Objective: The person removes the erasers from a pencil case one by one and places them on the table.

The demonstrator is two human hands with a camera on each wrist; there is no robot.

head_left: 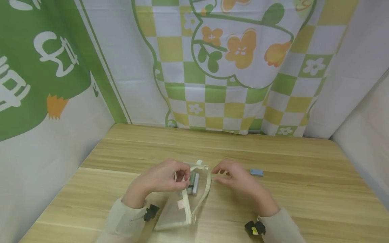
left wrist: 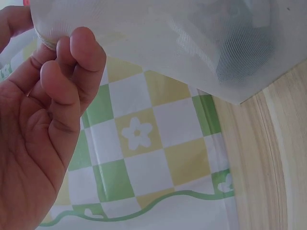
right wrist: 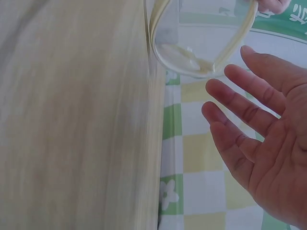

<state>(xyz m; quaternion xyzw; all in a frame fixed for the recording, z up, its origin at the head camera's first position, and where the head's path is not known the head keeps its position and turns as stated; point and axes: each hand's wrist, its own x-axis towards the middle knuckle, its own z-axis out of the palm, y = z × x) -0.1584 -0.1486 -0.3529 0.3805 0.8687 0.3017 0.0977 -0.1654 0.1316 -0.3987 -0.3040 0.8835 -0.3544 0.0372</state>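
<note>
We have the translucent cream mesh zip pouch (head_left: pixel 185 199) lying on the pale wooden bench (head_left: pixel 304 189), its mouth gaping toward the patterned green and yellow checked backdrop cloth (head_left: pixel 218 98); our left hand (head_left: pixel 161 179) pinches the pouch's near rim, while our right hand (head_left: pixel 240 180) hovers just beside the opposite rim with fingers spread and relaxed, gripping nothing. Small grey-green blocks (head_left: pixel 193 184) already sit in the mouth; one small blue block (head_left: pixel 256 172) lies apart on the bench, so we judge the filling partly done and the zip not yet closed. The pouch's long axis runs from us away toward the backdrop.
</note>
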